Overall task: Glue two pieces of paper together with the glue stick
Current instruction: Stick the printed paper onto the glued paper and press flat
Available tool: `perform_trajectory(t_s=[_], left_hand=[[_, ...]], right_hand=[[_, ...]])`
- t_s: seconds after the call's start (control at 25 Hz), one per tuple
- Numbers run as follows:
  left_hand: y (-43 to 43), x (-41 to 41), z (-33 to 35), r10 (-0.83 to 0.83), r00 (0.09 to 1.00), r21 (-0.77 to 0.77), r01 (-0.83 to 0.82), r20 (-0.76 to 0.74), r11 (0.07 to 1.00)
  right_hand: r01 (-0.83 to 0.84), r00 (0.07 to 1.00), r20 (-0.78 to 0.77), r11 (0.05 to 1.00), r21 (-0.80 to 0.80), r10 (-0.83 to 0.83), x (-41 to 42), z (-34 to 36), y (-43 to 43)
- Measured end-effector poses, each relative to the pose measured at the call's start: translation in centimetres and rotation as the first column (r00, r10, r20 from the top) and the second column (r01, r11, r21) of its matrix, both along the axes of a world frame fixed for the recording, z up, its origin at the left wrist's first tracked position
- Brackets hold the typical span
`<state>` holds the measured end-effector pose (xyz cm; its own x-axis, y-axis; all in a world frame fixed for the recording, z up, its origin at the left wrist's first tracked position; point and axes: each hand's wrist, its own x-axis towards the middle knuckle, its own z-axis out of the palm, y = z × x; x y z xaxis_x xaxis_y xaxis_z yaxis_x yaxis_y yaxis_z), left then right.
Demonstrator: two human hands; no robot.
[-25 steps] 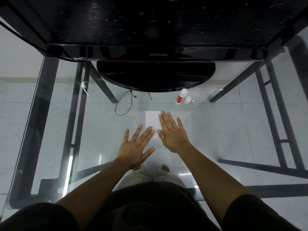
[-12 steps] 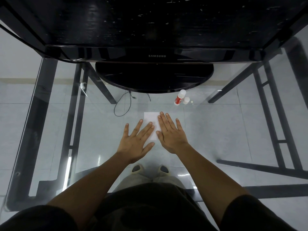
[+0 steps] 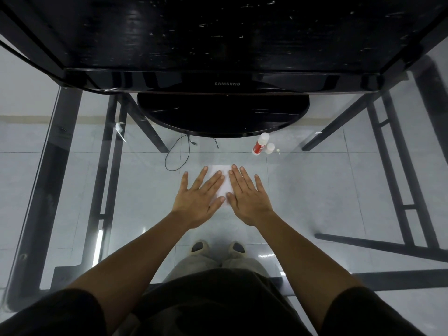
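A small white paper (image 3: 224,183) lies flat on the glass table, mostly covered by my hands. My left hand (image 3: 198,196) rests flat on its left part, fingers spread. My right hand (image 3: 246,192) lies flat on its right part, fingers spread. Only one white sheet shows; I cannot tell whether a second lies under it. The glue stick (image 3: 260,143), white with a red label, stands tilted beyond the paper to the right. Its white cap (image 3: 269,148) sits beside it, off the stick.
A black Samsung monitor (image 3: 226,84) with a round base (image 3: 223,115) stands at the back of the glass table (image 3: 315,190). A thin black cable (image 3: 178,154) loops left of the paper. Black table legs and the tiled floor show through the glass.
My left hand has slid up and to the right onto the paper. My right hand has stayed flat on the paper.
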<state>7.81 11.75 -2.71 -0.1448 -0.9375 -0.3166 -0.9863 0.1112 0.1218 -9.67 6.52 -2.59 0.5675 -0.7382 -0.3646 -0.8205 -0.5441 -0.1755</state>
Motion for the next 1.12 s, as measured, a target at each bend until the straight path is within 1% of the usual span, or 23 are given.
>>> perform_trajectory(t_s=[0.08, 0.16, 0.24, 0.4, 0.56, 0.72, 0.76, 0.84, 0.96, 1.04, 1.12], left_hand=[[-0.3, 0.4, -0.1, 0.005, 1.000, 0.010, -0.005, 0.006, 1.000], [-1.4, 0.9, 0.1, 0.087, 0.996, 0.015, -0.087, -0.011, 0.996], [-2.1, 1.0, 0.3, 0.132, 0.991, 0.026, -0.131, -0.029, 0.991], [-1.0, 0.6, 0.1, 0.142, 0.988, 0.008, -0.142, -0.055, 0.990], [0.7, 0.3, -0.5, 0.112, 0.993, 0.038, -0.111, -0.040, 0.993], [0.8, 0.1, -0.6, 0.114, 0.992, 0.028, -0.113, -0.055, 0.993], [0.9, 0.2, -0.6, 0.107, 0.993, 0.018, -0.106, -0.049, 0.994], [0.9, 0.2, -0.8, 0.101, 0.994, 0.017, -0.100, -0.050, 0.995], [1.0, 0.2, -0.8, 0.096, 0.994, 0.006, -0.096, -0.043, 0.995], [0.9, 0.2, -0.8, 0.092, 0.995, 0.008, -0.092, -0.041, 0.996], [0.9, 0.2, -0.7, 0.092, 0.995, 0.015, -0.091, -0.047, 0.996]], right_hand=[[0.002, 1.000, -0.002, 1.000, 0.006, -0.002, 0.0, 0.0, -0.1], [0.006, 1.000, -0.001, 1.000, 0.009, -0.006, 0.0, -0.1, -0.1], [0.005, 1.000, 0.001, 1.000, 0.006, -0.006, 0.0, -0.1, -0.1], [0.010, 1.000, 0.012, 1.000, -0.001, -0.010, 0.0, -0.2, 0.0], [-0.003, 1.000, -0.012, 1.000, -0.013, 0.002, 0.0, -0.3, -0.1], [0.008, 0.999, 0.050, 1.000, -0.001, -0.008, -0.6, -0.1, 0.4], [-0.015, 0.998, 0.066, 1.000, 0.004, 0.015, -0.8, 0.0, 0.9], [-0.123, 0.989, 0.090, 0.992, 0.020, 0.121, -1.5, 0.2, 2.3], [-0.278, 0.960, 0.039, 0.960, 0.045, 0.276, -2.2, 0.2, 4.1], [-0.305, 0.952, 0.018, 0.951, 0.042, 0.305, -2.4, 0.2, 4.1], [-0.287, 0.958, 0.014, 0.957, 0.037, 0.287, -2.8, 0.5, 3.4]])
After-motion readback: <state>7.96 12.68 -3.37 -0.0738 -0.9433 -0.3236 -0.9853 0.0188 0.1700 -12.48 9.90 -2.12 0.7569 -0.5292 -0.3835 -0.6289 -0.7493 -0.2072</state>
